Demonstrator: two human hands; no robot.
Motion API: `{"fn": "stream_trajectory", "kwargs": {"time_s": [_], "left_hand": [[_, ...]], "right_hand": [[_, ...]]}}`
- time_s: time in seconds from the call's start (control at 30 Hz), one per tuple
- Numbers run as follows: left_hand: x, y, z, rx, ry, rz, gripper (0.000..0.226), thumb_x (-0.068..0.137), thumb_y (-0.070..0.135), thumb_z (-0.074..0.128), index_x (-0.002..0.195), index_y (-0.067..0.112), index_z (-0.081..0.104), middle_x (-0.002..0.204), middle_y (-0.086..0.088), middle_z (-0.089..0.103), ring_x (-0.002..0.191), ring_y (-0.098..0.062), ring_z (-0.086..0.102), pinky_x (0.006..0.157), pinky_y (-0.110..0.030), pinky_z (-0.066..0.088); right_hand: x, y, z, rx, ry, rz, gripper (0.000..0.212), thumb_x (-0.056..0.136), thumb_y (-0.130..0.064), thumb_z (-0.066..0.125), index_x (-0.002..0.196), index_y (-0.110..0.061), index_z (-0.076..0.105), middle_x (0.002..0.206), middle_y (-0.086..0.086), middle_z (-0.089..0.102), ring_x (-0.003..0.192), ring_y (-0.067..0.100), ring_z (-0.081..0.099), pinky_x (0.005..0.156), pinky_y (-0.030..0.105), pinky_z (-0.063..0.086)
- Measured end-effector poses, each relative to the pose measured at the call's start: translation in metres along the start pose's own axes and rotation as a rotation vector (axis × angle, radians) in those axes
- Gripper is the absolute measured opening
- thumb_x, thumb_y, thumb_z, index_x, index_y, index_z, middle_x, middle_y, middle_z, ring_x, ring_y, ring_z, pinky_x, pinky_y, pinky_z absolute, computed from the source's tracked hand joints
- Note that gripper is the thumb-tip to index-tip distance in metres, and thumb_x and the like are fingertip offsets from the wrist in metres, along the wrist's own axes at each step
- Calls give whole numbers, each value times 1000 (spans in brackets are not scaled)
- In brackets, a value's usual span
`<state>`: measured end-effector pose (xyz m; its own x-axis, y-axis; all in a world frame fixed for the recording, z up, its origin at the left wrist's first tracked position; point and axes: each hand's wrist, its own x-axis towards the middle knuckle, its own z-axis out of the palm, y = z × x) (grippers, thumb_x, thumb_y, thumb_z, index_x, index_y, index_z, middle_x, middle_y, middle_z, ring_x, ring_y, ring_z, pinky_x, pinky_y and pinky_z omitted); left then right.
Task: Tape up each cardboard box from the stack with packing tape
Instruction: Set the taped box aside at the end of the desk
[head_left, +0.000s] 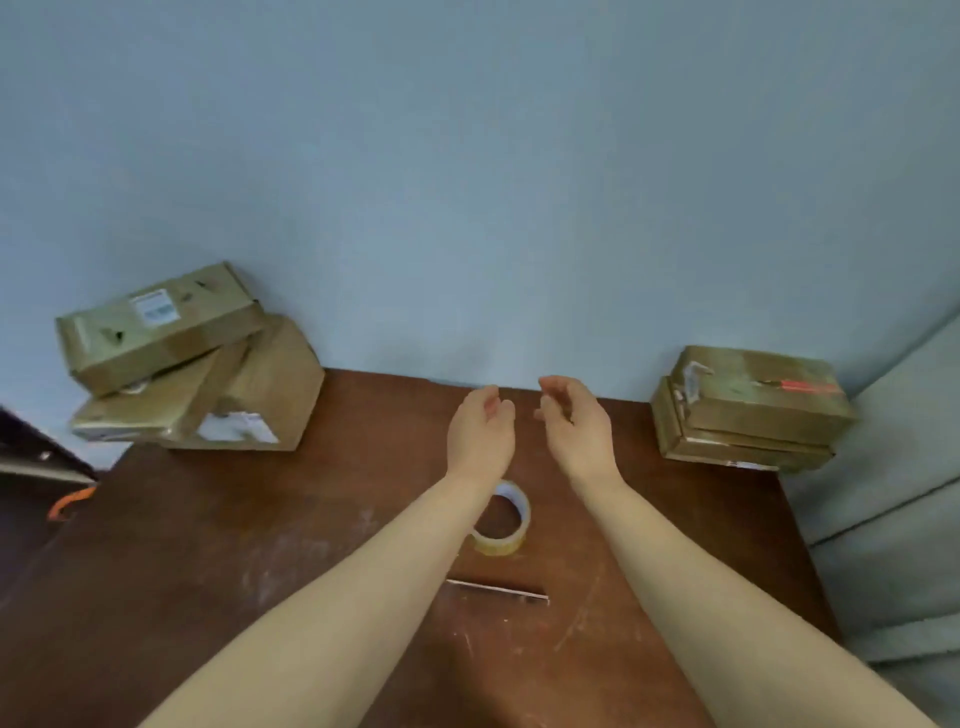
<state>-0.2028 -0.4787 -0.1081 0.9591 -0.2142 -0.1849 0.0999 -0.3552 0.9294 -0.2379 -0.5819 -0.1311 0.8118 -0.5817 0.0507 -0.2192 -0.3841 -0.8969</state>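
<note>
Both hands, left (480, 431) and right (574, 423), hover empty with fingers loosely curled. They are midway between the skewed box pile (171, 358) at the counter's (260, 545) far left and the two-box stack (748, 410) at far right. The packing tape roll (498, 543) lies flat nearer the person, part-hidden under the left forearm. Which boxes are untaped cannot be told.

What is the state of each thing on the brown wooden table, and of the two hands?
Left hand: open, holding nothing.
Right hand: open, holding nothing.
Roll of clear packing tape: flat on the brown wooden table, untouched, partly behind the left forearm.
Thin dark stick: lying flat, untouched.
Left pile of brown cardboard boxes: closed, stacked crooked.
Right pile of brown cardboard boxes: closed, stacked neatly.
</note>
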Motion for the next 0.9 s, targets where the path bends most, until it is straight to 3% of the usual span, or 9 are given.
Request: {"fn": "stream_trajectory", "kwargs": {"time_s": [0.1, 0.2, 0.37, 0.5, 0.6, 0.7, 0.83, 0.9], "left_hand": [[-2, -18, -79, 22, 45, 58, 36, 98, 14, 47, 133, 9, 52, 135, -7, 53, 123, -16, 51, 99, -20, 35], [-1, -36, -151, 13, 115, 101, 35, 99, 15, 46, 133, 13, 53, 132, -2, 54, 121, -15, 52, 102, -24, 39], [3, -51, -242, -82, 288, 104, 30, 99, 10, 45, 125, 15, 57, 117, 7, 56, 108, -7, 52, 86, -16, 36], [11, -58, -293, -125, 452, 95, 33, 97, 7, 46, 127, 13, 57, 121, 4, 55, 113, -12, 51, 92, -20, 37], [25, -67, -326, -86, 598, 59, 35, 96, 8, 46, 128, 14, 57, 124, 1, 54, 112, -14, 51, 98, -29, 42], [42, -73, -353, -105, 682, 9, 36, 96, 11, 48, 130, 13, 57, 128, -3, 57, 117, -21, 53, 102, -39, 44], [57, -80, -376, -176, 703, -147, 46, 96, 11, 48, 142, 8, 42, 144, -9, 44, 133, -25, 41, 111, -36, 32], [67, -84, -383, -171, 689, -169, 49, 98, 13, 45, 146, 8, 35, 150, -9, 37, 137, -24, 36, 111, -34, 28]], "right_hand": [[-21, -43, 65, 93, -70, 56, 24, 96, -10, 48, 117, -15, 58, 112, 1, 64, 97, 21, 66, 95, 42, 49], [-39, -85, 127, 179, -119, 105, 19, 97, -11, 48, 113, -17, 56, 98, -6, 62, 85, 17, 68, 92, 41, 52], [-56, -135, 197, 204, -216, 107, 20, 97, -12, 48, 115, -11, 56, 109, 6, 62, 73, 11, 66, 80, 36, 57], [-52, -159, 228, 211, -252, 131, 22, 97, -11, 48, 117, -10, 56, 97, 3, 63, 73, 11, 65, 75, 31, 57], [-43, -172, 246, 215, -280, 137, 23, 97, -12, 47, 119, -10, 55, 103, 9, 64, 73, 10, 64, 68, 23, 55], [-26, -180, 263, 209, -293, 120, 28, 97, -12, 46, 125, -8, 52, 109, 9, 62, 85, 20, 66, 71, 27, 55], [1, -185, 285, 165, -334, 94, 35, 97, -16, 46, 131, -7, 48, 110, 3, 57, 99, 21, 60, 90, 37, 52], [13, -189, 295, 115, -329, 55, 39, 97, -20, 47, 135, -9, 46, 121, 5, 57, 104, 18, 55, 95, 33, 46]]}}
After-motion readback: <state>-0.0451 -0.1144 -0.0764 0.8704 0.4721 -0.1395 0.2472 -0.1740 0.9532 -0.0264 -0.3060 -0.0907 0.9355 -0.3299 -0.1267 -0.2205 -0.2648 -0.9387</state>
